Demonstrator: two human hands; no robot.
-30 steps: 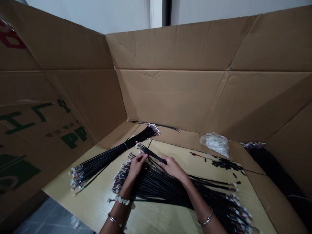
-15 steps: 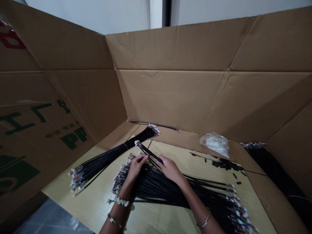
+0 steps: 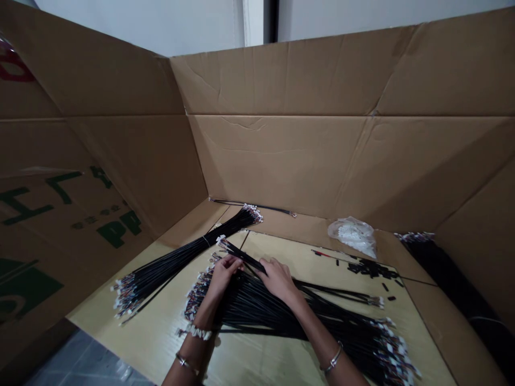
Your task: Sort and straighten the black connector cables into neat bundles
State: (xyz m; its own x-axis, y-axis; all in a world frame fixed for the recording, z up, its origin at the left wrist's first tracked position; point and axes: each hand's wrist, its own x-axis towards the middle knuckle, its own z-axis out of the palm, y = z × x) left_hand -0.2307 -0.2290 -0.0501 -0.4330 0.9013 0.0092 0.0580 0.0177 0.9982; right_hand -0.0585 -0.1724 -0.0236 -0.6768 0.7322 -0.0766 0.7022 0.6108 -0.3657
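My right hand (image 3: 277, 276) is closed around a few black cables (image 3: 245, 258), whose white connectors (image 3: 221, 240) point to the upper left. Beside it, my left hand (image 3: 225, 273) has its thumb and fingers pinched on a black cable near the connector end; the fingertips partly hide it. Under both hands spreads a large pile of black cables (image 3: 261, 311), with white plugs and coloured wires at both ends. A tied bundle of similar cables (image 3: 189, 256) lies to the left of the pile.
Tall cardboard walls (image 3: 273, 161) enclose the back and sides of the yellowish board (image 3: 161, 343). At the back right are a plastic bag of white parts (image 3: 356, 236) and scattered short black pieces (image 3: 374, 269). Another cable bundle (image 3: 454, 279) lies far right. Loose cables (image 3: 253, 206) rest along the back wall.
The held cables have shifted slightly left and down at their connector end, and their far ends now lie together at the right. My left hand has moved a little left.
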